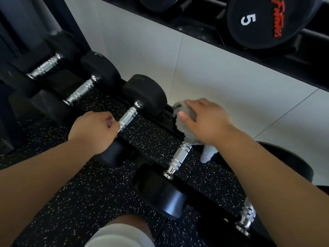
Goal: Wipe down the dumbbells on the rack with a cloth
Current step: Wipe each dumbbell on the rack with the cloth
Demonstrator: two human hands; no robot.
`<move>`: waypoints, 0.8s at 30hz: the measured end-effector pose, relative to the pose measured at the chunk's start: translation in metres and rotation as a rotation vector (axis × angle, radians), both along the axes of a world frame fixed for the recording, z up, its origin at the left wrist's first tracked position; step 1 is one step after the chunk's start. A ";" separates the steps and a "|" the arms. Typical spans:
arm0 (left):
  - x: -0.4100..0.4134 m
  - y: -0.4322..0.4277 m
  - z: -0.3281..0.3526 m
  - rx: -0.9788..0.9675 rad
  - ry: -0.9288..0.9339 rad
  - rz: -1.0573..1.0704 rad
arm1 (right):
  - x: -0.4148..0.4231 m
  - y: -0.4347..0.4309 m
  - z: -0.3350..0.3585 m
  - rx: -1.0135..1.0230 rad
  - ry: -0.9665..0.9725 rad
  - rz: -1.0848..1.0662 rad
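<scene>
Several black dumbbells with chrome handles lie in a row on the low rack (160, 139). My left hand (92, 129) grips the near end of the chrome handle of the middle dumbbell (145, 93). My right hand (204, 120) holds a grey cloth (185, 120) over the far head of the neighbouring dumbbell (179, 157), thumb pressed on the cloth. That head is hidden under the cloth. A loose corner of the cloth hangs down beside the handle.
An upper rack shelf (204, 32) holds a black dumbbell marked 5 (263, 20). A white tiled wall (213, 77) lies behind the rack. Speckled black rubber flooring (80, 202) is below, and my knee (122, 232) shows at the bottom edge.
</scene>
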State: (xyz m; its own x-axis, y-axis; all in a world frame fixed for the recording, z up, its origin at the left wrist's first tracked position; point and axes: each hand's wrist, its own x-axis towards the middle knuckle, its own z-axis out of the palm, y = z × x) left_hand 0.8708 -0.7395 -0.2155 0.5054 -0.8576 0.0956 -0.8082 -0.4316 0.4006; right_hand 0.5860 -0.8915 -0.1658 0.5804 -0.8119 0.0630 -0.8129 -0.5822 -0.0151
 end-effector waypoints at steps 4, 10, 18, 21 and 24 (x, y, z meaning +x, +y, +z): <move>0.006 -0.001 -0.005 0.038 0.020 0.013 | 0.030 -0.016 0.005 0.009 0.194 0.142; 0.005 0.000 -0.006 0.017 0.000 -0.004 | -0.034 0.014 -0.010 0.056 -0.158 0.027; 0.002 -0.001 -0.006 0.005 -0.047 -0.012 | 0.012 0.015 0.009 0.119 -0.071 -0.270; -0.001 0.000 -0.003 -0.001 -0.047 -0.007 | 0.066 -0.005 0.022 0.161 0.427 -0.146; 0.003 0.000 -0.002 0.035 0.024 -0.003 | 0.099 -0.007 0.026 0.247 0.735 -0.098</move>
